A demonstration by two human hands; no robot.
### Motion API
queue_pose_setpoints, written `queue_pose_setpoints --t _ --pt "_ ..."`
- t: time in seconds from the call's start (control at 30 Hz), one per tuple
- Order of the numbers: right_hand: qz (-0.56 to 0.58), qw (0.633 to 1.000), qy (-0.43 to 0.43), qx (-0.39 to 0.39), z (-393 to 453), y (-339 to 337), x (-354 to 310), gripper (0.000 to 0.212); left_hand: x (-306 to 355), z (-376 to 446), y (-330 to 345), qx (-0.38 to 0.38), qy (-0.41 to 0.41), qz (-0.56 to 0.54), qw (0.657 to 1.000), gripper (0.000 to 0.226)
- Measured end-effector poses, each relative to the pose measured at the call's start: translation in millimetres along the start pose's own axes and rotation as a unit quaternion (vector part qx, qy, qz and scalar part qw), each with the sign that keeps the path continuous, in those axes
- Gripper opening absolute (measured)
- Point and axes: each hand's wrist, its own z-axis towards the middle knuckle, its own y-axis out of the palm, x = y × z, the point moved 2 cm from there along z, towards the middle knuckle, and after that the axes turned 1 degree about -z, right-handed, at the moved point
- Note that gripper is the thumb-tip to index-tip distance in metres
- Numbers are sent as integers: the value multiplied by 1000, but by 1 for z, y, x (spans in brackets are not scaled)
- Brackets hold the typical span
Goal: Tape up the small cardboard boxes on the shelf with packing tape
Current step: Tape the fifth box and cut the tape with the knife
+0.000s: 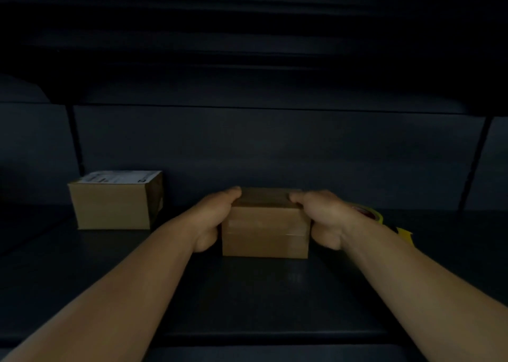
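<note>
A small brown cardboard box [265, 231] stands on the dark shelf [247, 293] in the middle of the view, with strips of clear tape across its front. My left hand [213, 220] grips its left side, thumb low and fingers over the top edge. My right hand [325, 218] grips the right side the same way. Behind my right wrist lies a roll of packing tape [371, 213] with a yellow part [405, 235], mostly hidden. A second, larger cardboard box [115, 206] with a white label on top sits at the left.
The shelf sits in dim light with a dark back wall [275, 147] close behind the boxes and another shelf board overhead. Dark upright supports [75, 139] stand at left and at right. The shelf's front edge [261, 337] runs below my forearms.
</note>
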Motion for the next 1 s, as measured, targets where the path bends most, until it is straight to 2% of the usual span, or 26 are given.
queue_pose_setpoints --t 0.1,0.17,0.23,0.3,0.37,0.5,0.63,0.83,1.0 --pt "-41 999 -16 24 5 -2 -3 16 3 -4 -4 -15 -15 40 999 37" --pt "-59 996 -61 32 10 -5 -4 36 7 -6 -8 -34 -7 39 999 33" --pt "-59 992 -105 44 10 -10 -6 53 8 -5 -12 -48 42 42 997 36" --pt "-77 985 -140 62 9 -16 -7 72 8 -1 -13 -46 114 62 990 53" --pt "-106 979 -161 66 4 -19 -8 78 7 1 -12 -31 169 76 982 68" --pt "-157 963 -197 91 0 -24 -9 60 6 2 0 -2 238 161 958 92" --pt "-229 955 -168 85 -1 -29 -12 43 12 2 13 18 268 232 935 84" --pt "-345 929 -102 85 4 -39 -15 35 11 7 30 7 225 243 944 52" --pt "-403 908 -88 67 8 -48 -15 45 8 11 47 42 177 271 945 66"
